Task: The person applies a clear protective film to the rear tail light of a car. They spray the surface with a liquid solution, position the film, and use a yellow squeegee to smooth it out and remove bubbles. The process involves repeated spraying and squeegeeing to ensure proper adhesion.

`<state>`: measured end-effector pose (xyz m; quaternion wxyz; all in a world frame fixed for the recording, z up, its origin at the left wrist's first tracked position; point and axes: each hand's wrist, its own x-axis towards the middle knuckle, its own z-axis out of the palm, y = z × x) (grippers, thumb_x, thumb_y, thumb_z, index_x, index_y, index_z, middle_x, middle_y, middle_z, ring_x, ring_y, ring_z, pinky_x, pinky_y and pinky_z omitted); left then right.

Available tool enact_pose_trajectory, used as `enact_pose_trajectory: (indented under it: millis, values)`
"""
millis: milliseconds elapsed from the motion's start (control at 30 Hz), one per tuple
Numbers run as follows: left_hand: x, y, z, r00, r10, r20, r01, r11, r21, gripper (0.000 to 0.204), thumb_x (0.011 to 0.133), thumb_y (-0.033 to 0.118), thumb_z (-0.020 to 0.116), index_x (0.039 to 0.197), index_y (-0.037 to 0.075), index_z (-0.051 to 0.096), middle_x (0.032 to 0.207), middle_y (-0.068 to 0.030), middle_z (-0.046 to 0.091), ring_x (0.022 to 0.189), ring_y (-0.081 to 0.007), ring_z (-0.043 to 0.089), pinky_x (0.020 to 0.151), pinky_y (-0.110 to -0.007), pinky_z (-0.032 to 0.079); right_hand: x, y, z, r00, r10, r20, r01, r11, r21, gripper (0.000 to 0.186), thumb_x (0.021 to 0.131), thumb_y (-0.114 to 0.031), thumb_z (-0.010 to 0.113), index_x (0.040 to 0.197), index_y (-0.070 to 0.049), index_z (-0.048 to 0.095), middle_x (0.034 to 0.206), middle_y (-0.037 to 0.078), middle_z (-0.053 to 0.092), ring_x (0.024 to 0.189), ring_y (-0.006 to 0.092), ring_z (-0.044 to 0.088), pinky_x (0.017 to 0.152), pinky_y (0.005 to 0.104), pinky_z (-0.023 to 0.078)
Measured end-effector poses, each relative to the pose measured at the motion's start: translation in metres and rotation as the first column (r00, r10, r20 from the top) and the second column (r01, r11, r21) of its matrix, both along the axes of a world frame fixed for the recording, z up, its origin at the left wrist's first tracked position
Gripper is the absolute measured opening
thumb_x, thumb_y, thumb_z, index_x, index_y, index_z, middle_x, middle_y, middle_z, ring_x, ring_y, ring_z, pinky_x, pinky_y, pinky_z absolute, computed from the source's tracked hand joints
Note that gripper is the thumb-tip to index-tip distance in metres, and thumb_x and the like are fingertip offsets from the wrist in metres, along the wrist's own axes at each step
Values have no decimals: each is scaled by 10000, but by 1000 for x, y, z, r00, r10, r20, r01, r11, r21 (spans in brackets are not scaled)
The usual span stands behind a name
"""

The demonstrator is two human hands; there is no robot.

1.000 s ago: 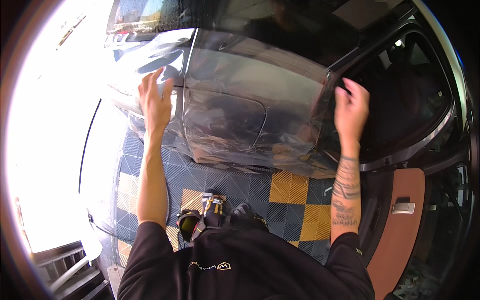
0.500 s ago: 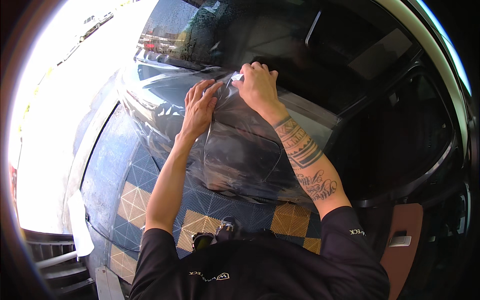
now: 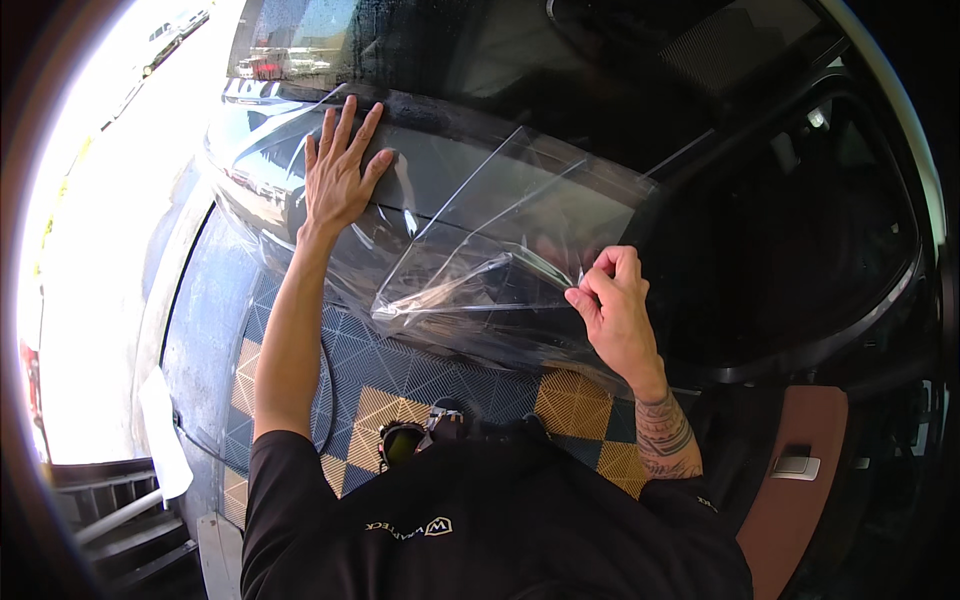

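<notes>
A sheet of clear film (image 3: 470, 300) lies wrinkled over the dark car body panel (image 3: 430, 165), pulled into long creases toward the right. My left hand (image 3: 340, 175) rests spread flat on the film at the upper left, just below the dark window (image 3: 500, 55). My right hand (image 3: 610, 300) pinches the film at the right of the panel, lower than my left, drawing a gathered fold of it taut.
The dark open car door (image 3: 770, 240), with a brown trim strip (image 3: 800, 520) and silver handle, is on the right. Below are checkered floor tiles (image 3: 575, 400). At the left are a white sheet (image 3: 162, 435) and metal steps (image 3: 110, 525) beside bright glare.
My hands met near the window half a second ago; now my left hand has moved up-left and spread out, and my right has pulled the film down and to the right, creasing it.
</notes>
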<state>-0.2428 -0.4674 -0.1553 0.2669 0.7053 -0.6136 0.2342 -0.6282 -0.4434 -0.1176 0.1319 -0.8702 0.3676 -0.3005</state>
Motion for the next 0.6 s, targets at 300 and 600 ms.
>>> enact_pose_trajectory:
  millis: [300,600]
  values:
    - [7,-5,0,998,59,19,-60,994,86,605,938,595,286,1485,337,247,1575,-27,141,1441,-315,138,1126,-569,97,-142,31,-100,988,-72,140,7,908,420,166,831,-110,683,781,4,574,840,84,465,695,212,479,610,330,410]
    - [2,2,9,990,140,33,-144,979,142,634,926,664,230,1485,367,204,1575,-47,118,1430,-369,125,1107,-623,95,-213,4,-254,956,-241,165,117,833,540,271,872,-180,651,747,14,510,622,76,479,574,161,452,561,333,395]
